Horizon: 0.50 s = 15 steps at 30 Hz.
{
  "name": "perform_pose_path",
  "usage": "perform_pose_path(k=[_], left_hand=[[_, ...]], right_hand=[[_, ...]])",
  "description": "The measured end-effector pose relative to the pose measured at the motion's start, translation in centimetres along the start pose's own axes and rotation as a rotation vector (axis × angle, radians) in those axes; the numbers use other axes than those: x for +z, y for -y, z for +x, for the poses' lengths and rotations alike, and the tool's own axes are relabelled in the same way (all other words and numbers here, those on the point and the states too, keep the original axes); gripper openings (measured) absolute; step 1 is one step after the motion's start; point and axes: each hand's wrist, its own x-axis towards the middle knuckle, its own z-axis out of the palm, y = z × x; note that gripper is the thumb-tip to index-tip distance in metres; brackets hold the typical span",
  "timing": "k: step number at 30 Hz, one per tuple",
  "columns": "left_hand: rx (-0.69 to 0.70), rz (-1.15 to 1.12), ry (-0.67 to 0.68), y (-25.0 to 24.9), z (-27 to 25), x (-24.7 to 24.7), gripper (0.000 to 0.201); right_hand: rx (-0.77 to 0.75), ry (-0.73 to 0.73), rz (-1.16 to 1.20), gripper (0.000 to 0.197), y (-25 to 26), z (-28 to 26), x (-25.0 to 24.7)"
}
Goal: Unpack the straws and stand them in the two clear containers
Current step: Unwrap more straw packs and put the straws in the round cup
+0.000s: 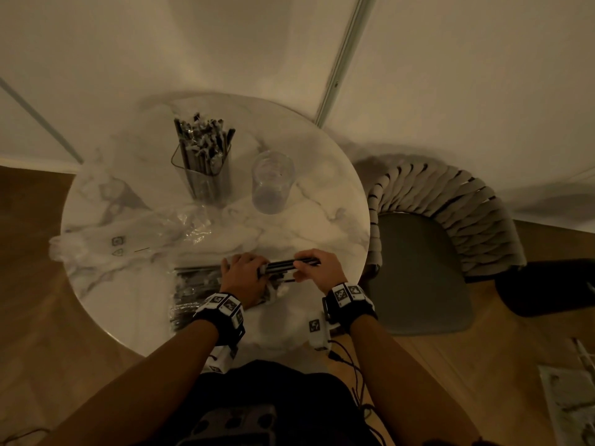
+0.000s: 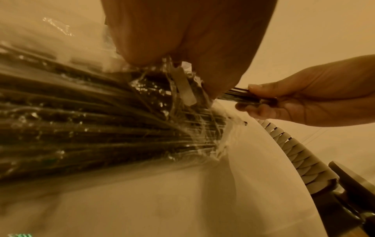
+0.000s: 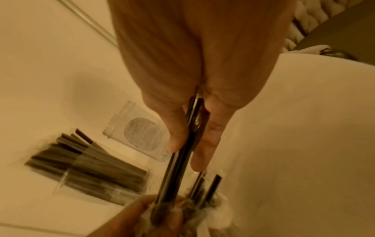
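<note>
Black straws [image 1: 291,264] — a small bunch — pinched between right hand [image 1: 317,267] thumb and fingers, half out of the plastic pack [image 1: 193,284]. Left hand [image 1: 244,278] apparently presses the pack's open end — finger posture unclear.

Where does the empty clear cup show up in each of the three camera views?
Head: the empty clear cup stands at table centre, right of the straw-filled container.
Left wrist: not in view.
Right wrist: centre-left, above the straw-filled container.
Shared landmark: straw bundle pinched by right hand.
</note>
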Motion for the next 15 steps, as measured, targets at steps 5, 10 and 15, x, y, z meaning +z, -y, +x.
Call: perform_pose_path(k=[5,10,15], left_hand=[[-0.011,0.010,0.019,0.2,0.0,-0.2,0.038],[-0.012,0.029,0.058,-0.2,-0.1,-1.0,0.049],[-0.010,0.024,0.098,-0.5,0.3,-1.7,0.070]], right_hand=[[-0.006,-0.053,-0.076,0.014,1.3,0.2,-3.8],[0.018,-0.070,-0.147,0.022,4.2,-0.2,-10.3],[-0.023,-0.151,-0.188,0.015,7.2,-0.9,-14.7]])
